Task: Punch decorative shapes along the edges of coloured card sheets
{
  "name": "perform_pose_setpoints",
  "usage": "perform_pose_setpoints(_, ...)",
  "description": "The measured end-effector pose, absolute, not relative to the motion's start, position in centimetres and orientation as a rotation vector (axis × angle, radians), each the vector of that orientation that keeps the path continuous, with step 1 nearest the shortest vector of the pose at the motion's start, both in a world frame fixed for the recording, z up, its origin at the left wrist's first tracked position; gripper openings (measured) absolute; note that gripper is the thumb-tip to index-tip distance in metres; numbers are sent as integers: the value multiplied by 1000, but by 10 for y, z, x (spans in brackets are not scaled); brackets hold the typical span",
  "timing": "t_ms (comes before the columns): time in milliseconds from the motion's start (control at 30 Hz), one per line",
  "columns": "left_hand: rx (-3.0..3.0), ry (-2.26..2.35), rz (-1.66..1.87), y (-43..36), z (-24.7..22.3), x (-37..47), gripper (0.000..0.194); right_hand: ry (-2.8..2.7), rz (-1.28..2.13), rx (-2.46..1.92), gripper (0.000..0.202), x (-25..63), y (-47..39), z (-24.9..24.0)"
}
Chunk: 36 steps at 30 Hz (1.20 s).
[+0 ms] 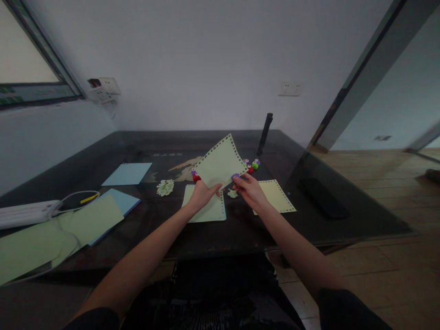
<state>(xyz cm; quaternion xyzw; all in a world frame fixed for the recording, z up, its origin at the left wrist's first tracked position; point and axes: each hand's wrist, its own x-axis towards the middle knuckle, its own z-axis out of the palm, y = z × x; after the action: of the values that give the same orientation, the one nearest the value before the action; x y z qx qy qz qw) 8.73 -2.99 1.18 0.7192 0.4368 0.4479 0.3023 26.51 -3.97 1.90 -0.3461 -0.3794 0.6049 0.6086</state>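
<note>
left hand [202,198] holds paper [220,162] (hole-edged)

obstacle: black rod [265,133] beyond raised sheet [222,160]

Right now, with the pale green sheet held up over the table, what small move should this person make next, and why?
Probably squeeze the purple tool, apparently a punch, with the right hand: it sits at the lower right edge of the pale green sheet, the left hand holds that sheet, and its two upper edges are already perforated.
</note>
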Motion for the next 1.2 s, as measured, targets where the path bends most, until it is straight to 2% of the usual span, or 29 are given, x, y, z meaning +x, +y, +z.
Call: perform_pose_setpoints(1200,1889,1183,1183,-31,10,89,13,-939,1388,-805,34,269,-36,13)
